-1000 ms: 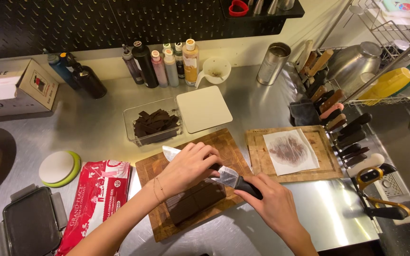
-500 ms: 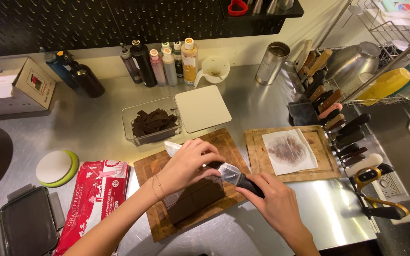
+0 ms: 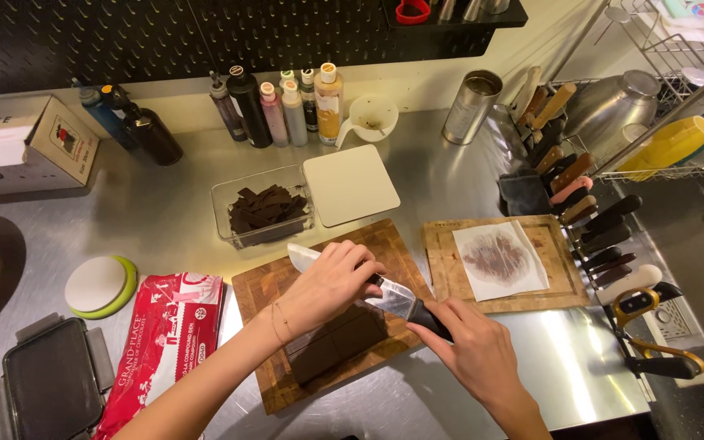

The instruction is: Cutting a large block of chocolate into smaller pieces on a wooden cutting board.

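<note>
A dark chocolate slab (image 3: 337,344) lies on a wooden cutting board (image 3: 258,301) near the counter's front. A large knife (image 3: 391,298) lies across the slab, its tip pointing far left. My right hand (image 3: 473,355) grips the black handle. My left hand (image 3: 327,285) presses flat on the spine of the blade. A clear container (image 3: 264,213) of chopped chocolate pieces stands just behind the board, its white lid (image 3: 349,184) beside it.
A second board (image 3: 560,281) with stained paper lies to the right. A red bag (image 3: 169,342), a round white lid (image 3: 99,285) and a black container (image 3: 52,389) are at the left. Bottles (image 3: 287,106), a metal tin (image 3: 471,106) and a knife rack (image 3: 580,204) line the back and right.
The two hands and the knife have shifted slightly along the slab; the left hand stays pressed on the blade. Nothing else has moved.
</note>
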